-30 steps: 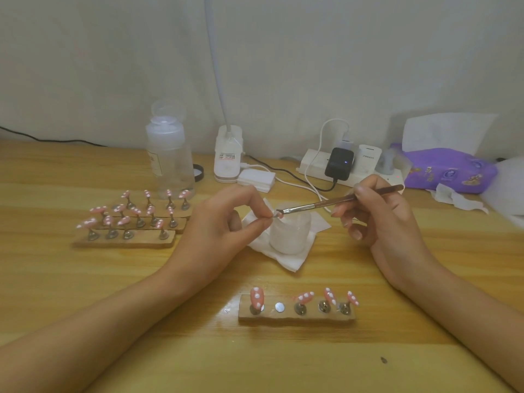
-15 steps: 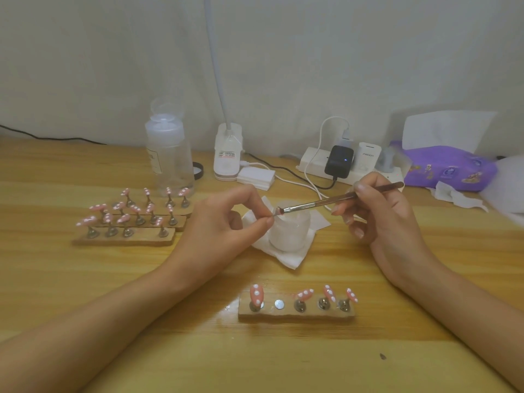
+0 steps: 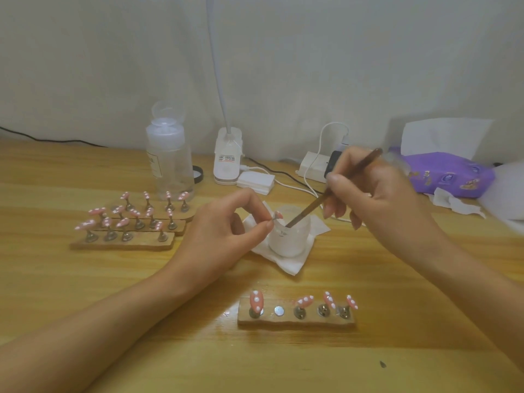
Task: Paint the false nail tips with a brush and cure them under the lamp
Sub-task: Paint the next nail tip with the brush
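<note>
My left hand (image 3: 224, 228) pinches a small pink nail tip on its stand (image 3: 276, 216) between thumb and forefinger, just left of a white jar (image 3: 287, 236). My right hand (image 3: 377, 194) grips a brown brush (image 3: 334, 188), tilted steeply with its tip down inside the jar. In front lies a wooden holder (image 3: 296, 316) carrying several pink tips with white dots and one bare metal disc (image 3: 279, 310). At the left stand three more wooden holders (image 3: 127, 242) full of pink dotted tips.
The jar stands on a white tissue (image 3: 292, 262). Behind are a clear bottle (image 3: 170, 163), a white lamp base with a gooseneck (image 3: 228, 157), a power strip with plugs and cables (image 3: 312, 165), and a purple tissue pack (image 3: 450, 174) at the right.
My right hand has swung the brush from lying nearly level against the held tip to standing steeply, its tip now dipped in the jar. My left hand has stayed in place.
</note>
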A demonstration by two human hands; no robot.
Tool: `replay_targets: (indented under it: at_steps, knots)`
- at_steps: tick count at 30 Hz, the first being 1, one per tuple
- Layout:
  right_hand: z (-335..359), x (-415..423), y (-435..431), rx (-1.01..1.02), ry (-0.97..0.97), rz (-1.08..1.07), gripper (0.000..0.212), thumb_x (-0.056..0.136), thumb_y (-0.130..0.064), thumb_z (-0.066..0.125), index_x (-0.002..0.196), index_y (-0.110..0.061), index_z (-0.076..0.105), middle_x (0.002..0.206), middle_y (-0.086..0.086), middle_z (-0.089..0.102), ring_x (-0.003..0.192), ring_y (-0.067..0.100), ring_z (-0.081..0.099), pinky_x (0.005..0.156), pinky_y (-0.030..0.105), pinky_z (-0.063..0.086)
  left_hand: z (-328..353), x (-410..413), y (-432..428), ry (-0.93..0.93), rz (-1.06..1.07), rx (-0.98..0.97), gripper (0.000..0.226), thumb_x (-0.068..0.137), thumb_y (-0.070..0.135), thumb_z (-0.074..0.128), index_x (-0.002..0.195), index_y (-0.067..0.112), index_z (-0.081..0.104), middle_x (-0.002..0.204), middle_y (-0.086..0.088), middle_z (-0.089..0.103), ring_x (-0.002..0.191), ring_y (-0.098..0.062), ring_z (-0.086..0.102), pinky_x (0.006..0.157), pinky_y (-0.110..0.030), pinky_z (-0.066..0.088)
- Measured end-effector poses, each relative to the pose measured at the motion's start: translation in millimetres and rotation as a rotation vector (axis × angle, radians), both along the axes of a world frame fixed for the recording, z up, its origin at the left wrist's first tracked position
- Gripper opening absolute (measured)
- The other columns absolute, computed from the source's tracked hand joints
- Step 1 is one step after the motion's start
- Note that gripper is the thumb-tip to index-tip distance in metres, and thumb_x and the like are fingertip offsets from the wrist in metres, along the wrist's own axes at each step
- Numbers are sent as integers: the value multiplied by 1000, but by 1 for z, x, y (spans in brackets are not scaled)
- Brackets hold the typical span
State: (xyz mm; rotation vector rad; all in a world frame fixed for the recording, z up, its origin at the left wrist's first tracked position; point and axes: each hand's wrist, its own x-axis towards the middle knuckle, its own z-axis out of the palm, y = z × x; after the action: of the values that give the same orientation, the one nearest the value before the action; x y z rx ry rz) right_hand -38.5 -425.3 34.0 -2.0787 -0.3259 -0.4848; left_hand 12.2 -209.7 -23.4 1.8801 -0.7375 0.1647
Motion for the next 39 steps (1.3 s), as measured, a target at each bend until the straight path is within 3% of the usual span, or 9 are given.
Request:
replay_targets:
  at_steps: [4, 7, 13, 20, 24, 31, 36, 39]
  knots:
    - [-4, -2, 8, -53, 41, 18, 17, 98, -12, 54, 81, -11, 52, 64, 2, 68, 58, 5, 57, 50, 9, 39, 0, 1, -1, -20, 38, 41, 14, 86, 21, 74, 80, 27, 64, 88, 21, 67, 56, -6, 56, 58, -15, 46]
    - [-6, 0, 6, 30, 49, 15, 18, 99, -8, 52, 81, -7, 51, 64, 7, 68, 53, 3, 54, 48, 9, 37, 1, 1, 0, -31, 49, 60, 13, 85, 24, 74, 80, 30, 64, 91, 23, 67, 65, -10, 59, 62, -11, 45]
    - [-16, 0, -6, 256, -41, -76, 25, 101, -8, 48, 77, -14, 47, 60, 9, 65, 44, 12, 34, 44, 16, 31, 0, 2, 0, -54, 59, 65, 10, 85, 28, 73, 83, 32, 64, 96, 23, 64, 67, -11, 57, 63, -10, 42]
    - [-35, 0, -15, 624, 62, -165, 30, 101, -14, 46, 72, -21, 51, 58, 4, 62, 50, 11, 52, 39, 18, 33, 0, 3, 0, -28, 32, 45, 10, 86, 28, 72, 82, 33, 65, 94, 22, 67, 68, -9, 56, 62, -10, 43]
    - [-43, 2, -16, 772, 154, -181, 28, 102, -17, 46, 75, -19, 51, 59, 3, 62, 48, 9, 49, 37, 16, 31, 0, 3, -1, -24, 35, 26, 11, 84, 26, 72, 80, 33, 65, 92, 21, 68, 66, -8, 54, 60, -10, 43]
    - [-42, 2, -16, 793, 173, -156, 20, 99, -25, 51, 79, -19, 52, 64, -1, 67, 44, 6, 46, 37, 15, 28, 0, 2, 0, -26, 36, 18, 15, 84, 21, 74, 77, 30, 65, 89, 22, 68, 60, -3, 50, 60, -11, 44]
    - [-41, 1, -11, 719, 154, -58, 16, 83, -37, 58, 71, -26, 56, 69, 5, 70, 48, 7, 50, 39, 15, 32, 1, 1, 0, -29, 27, 6, 13, 84, 22, 74, 78, 30, 66, 86, 24, 67, 57, -3, 47, 61, -14, 45]
    - [-43, 2, -11, 679, 158, -98, 23, 92, -29, 55, 70, -25, 55, 68, 6, 70, 52, 7, 50, 42, 16, 33, 1, 1, 0, -36, 26, 8, 13, 85, 20, 74, 78, 28, 66, 85, 23, 67, 55, -4, 45, 60, -12, 43]
